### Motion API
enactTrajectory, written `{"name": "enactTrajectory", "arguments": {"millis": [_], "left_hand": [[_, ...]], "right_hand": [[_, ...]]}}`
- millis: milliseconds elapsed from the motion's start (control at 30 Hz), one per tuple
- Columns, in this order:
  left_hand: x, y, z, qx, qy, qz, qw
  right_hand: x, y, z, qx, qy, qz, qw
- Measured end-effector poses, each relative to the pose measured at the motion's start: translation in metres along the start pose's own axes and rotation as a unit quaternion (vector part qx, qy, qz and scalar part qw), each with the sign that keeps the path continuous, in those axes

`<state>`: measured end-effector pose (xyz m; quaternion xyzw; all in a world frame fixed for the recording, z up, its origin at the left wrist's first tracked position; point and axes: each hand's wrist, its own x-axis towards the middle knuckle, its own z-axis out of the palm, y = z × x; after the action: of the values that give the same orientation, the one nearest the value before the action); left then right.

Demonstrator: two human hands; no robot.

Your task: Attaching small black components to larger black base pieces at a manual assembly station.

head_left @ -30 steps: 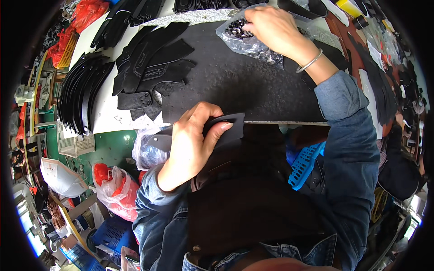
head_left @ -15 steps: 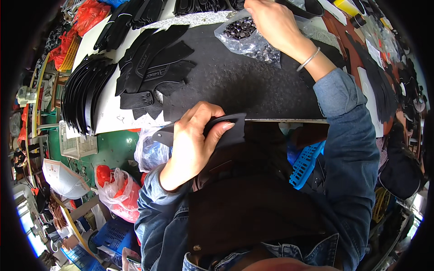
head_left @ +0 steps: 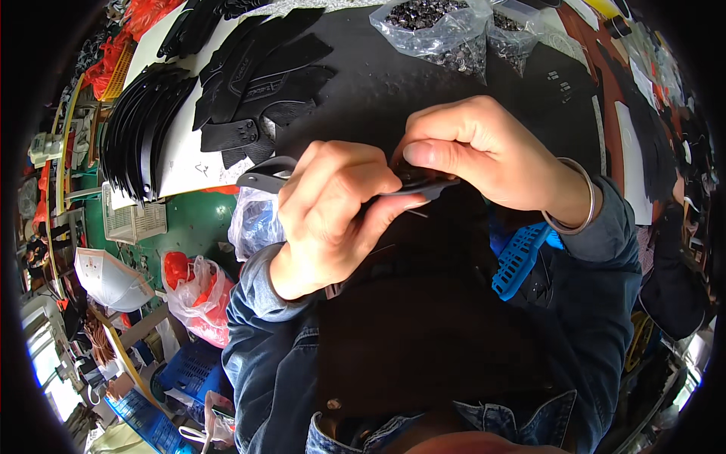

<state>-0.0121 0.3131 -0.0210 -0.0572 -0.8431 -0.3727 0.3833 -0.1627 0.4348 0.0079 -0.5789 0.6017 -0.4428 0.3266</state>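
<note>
My left hand (head_left: 329, 208) is closed on a black leather piece (head_left: 261, 180), held in front of my body just off the table's near edge. One end, with a small hole or stud, sticks out to the left of the fingers; the other shows beyond the thumb. My right hand (head_left: 491, 155) meets it from the right, thumb and fingers pinched together over the piece's right end. Whatever lies in that pinch is hidden. Farther back, an opened clear plastic bag (head_left: 463, 47) holds many small dark shiny metal parts.
Black leather cutouts (head_left: 257, 87) are heaped left on the dark work mat (head_left: 355, 91). A fanned bundle of black straps (head_left: 144, 132) lies beside them. A second clear bag (head_left: 514, 38) stands far right. Below the table are a blue plastic basket (head_left: 518, 261) and bagged goods (head_left: 198, 295).
My right hand has left the bag of small parts and come back to the leather piece. The piece is turned more edge-on, and the whole view has shifted slightly.
</note>
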Motion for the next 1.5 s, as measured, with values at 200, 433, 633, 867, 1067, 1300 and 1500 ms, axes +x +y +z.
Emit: {"name": "enactTrajectory", "arguments": {"millis": [200,433,633,867,1067,1300,1500], "left_hand": [[0.002,0.002,0.001,0.002,0.002,0.048,0.999],[0.003,0.008,-0.002,-0.08,-0.02,-0.054,0.995],[-0.004,0.009,-0.002,-0.166,-0.02,-0.131,0.977],[0.013,-0.005,-0.036,-0.065,-0.065,-0.088,0.992],[0.098,-0.05,-0.14,0.342,0.097,0.04,0.934],[0.081,-0.187,-0.254,0.678,-0.083,-0.017,0.73],[0.066,-0.162,-0.17,0.606,-0.041,0.006,0.794]], "right_hand": [[-0.008,0.001,0.011,0.006,0.028,-0.009,1.0],[-0.016,-0.018,0.013,-0.074,0.058,-0.087,0.992],[-0.014,-0.023,0.024,-0.253,0.071,-0.13,0.956],[0.007,-0.026,0.026,-0.205,0.055,-0.108,0.971],[0.014,-0.025,0.001,-0.165,0.098,-0.091,0.977],[0.008,-0.015,-0.006,-0.132,0.105,-0.074,0.983],[-0.02,-0.002,-0.031,-0.133,0.18,0.011,0.975]]}}
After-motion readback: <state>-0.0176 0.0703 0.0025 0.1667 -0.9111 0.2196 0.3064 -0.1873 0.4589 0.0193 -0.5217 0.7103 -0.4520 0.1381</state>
